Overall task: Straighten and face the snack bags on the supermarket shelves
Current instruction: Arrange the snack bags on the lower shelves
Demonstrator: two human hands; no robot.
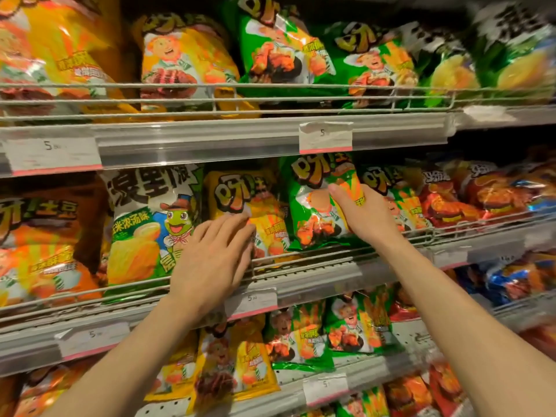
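Left hand (210,260) lies spread on a yellow bag (249,212); right hand (365,215) grips a green bag (313,206).

left hand (210,260), frame centre: straight fingers press yellow bag (240,206) | right hand (364,215), right of centre: grips green bag (316,203), tilted, on middle shelf (316,266) | frog-print bag (150,227) left of the yellow one | price tag (325,137) upper centre

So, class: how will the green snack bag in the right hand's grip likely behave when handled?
The green bag looks puffy, so probably light and soft. Its glossy film may slip in the right hand. It leans against the wire rail, so it could tip.
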